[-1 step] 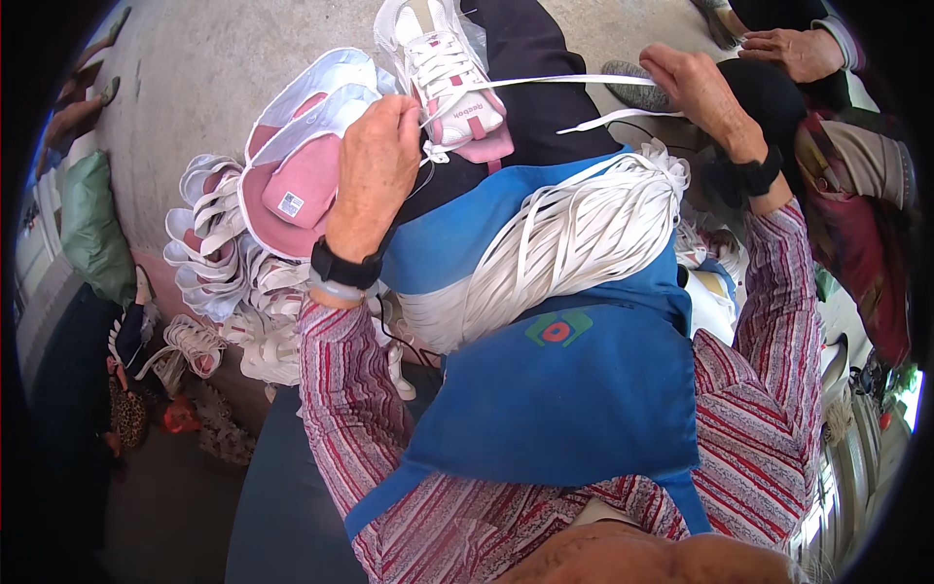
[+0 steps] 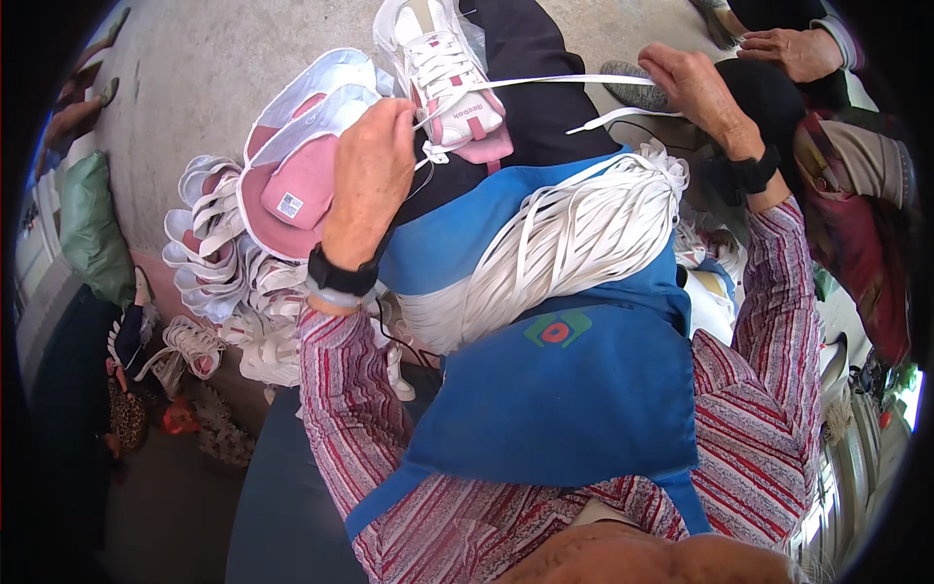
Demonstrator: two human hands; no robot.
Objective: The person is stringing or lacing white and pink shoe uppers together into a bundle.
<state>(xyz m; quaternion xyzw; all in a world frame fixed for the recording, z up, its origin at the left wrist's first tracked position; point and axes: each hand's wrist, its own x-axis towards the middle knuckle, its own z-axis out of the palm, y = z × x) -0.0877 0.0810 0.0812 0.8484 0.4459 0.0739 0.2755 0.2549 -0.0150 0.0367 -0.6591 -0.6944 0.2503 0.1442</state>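
A white and pink sneaker (image 2: 443,73) lies on my dark-trousered thigh, laces threaded through its upper. My left hand (image 2: 375,161) is closed beside the shoe, its fingertips pinching a lace end near the heel side. Off to the right, my right hand (image 2: 696,92) pinches a white shoelace (image 2: 564,79) drawn taut sideways from the shoe. This lace's loose end hangs back from the right hand toward the left. Across my blue apron (image 2: 574,419) rests a thick bundle of white shoelaces (image 2: 574,229).
Left of my left hand are stacked pink and white shoe uppers (image 2: 292,190), with more piled sneakers (image 2: 272,346) below. A green sack (image 2: 95,229) stands farther left. Another person's hand (image 2: 793,54) rests at the upper right, near a dark red cloth (image 2: 866,253).
My left hand has shifted very slightly left. The loose lace end below my right hand has swung a little to the right. The sneaker stays in place.
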